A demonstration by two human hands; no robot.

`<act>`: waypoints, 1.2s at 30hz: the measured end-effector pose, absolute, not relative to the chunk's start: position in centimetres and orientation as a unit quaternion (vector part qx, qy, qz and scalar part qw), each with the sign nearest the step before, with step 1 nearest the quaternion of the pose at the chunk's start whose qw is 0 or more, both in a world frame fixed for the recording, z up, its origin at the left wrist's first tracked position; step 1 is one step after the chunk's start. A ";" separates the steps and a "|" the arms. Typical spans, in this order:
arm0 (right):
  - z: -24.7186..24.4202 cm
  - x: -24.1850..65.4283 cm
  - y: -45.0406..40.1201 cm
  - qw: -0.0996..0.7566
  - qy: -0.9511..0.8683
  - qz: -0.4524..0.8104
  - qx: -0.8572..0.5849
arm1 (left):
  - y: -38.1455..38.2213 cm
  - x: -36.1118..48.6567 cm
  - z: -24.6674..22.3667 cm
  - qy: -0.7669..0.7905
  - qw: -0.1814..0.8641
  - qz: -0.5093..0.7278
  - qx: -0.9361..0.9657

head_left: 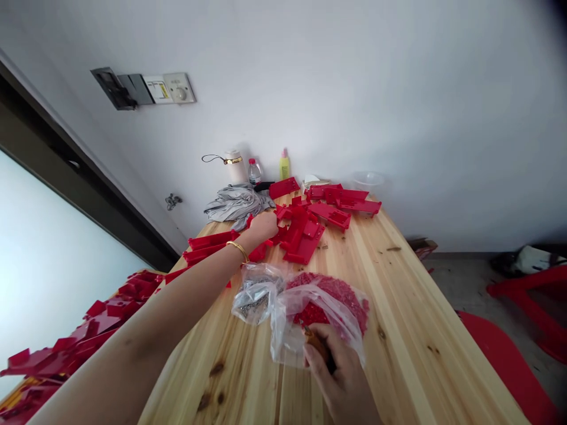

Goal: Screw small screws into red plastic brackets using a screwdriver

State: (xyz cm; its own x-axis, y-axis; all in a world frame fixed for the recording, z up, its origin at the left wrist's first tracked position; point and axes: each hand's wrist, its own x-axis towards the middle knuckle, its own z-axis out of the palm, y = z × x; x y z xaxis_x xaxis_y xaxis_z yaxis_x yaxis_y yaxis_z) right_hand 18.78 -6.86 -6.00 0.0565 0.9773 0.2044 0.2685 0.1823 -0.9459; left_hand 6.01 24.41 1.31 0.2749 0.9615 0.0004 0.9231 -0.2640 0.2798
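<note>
My left hand (264, 226) reaches across the table into a pile of red plastic parts (305, 236). Its fingertips are hidden among them, so I cannot tell whether it grips one. A gold bangle (239, 250) circles that wrist. Close to me, my right hand (339, 369) is closed around the orange-brown handle of what looks like a short screwdriver (316, 343), its tip pointing away from me. Just beyond that tip lies an open clear bag (283, 336) of small red plastic pieces (341, 295). Touching it on the left is a smaller bag (257, 301) of small metal pieces.
More red parts are heaped at the left (88, 330). Along the wall stand a white flask (236, 168), a water bottle (254, 172), a yellow bottle (284, 166) and a clear bowl (368, 179). A grey cloth (237, 202) lies bunched up. A red stool (500, 354) is at the right.
</note>
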 end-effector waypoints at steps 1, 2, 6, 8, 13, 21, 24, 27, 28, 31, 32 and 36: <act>-5.9 19.0 -6.9 0.491 -0.582 0.364 -0.536 | 24.1 5.2 1.9 0.603 0.124 0.099 0.782; -5.7 19.1 -7.0 0.486 -0.576 0.374 -0.540 | 23.7 4.3 2.5 0.608 0.140 0.116 0.773; -4.9 19.6 -7.1 0.485 -0.560 0.395 -0.543 | 19.4 1.0 4.1 0.596 0.229 0.189 0.746; -4.2 19.7 -6.9 0.488 -0.562 0.385 -0.546 | 15.6 -0.2 3.9 0.567 0.354 0.248 0.701; -2.5 19.8 -5.4 0.469 -0.612 0.341 -0.538 | 6.1 -1.0 1.5 0.446 0.689 0.353 0.450; -3.3 19.1 -5.3 0.429 -0.654 0.265 -0.563 | 0.7 -0.2 -1.9 0.366 0.739 0.341 0.452; -3.9 19.1 -5.8 0.419 -0.673 0.229 -0.566 | 0.0 0.1 -2.4 0.361 0.706 0.350 0.500; -4.2 19.1 -6.1 0.411 -0.691 0.181 -0.566 | -0.7 0.2 -2.5 0.385 0.627 0.358 0.575; -4.2 19.1 -6.3 0.404 -0.698 0.162 -0.568 | -1.0 0.1 -2.5 0.402 0.588 0.356 0.605; -3.7 19.0 -6.7 0.363 -0.723 0.099 -0.580 | -1.7 0.1 -2.3 0.450 0.469 0.331 0.684; -3.5 19.0 -6.8 0.345 -0.729 0.079 -0.586 | -1.9 0.0 -2.2 0.460 0.441 0.322 0.700; -2.6 19.2 -7.0 0.289 -0.749 0.022 -0.596 | -2.1 0.2 -2.0 0.461 0.388 0.311 0.735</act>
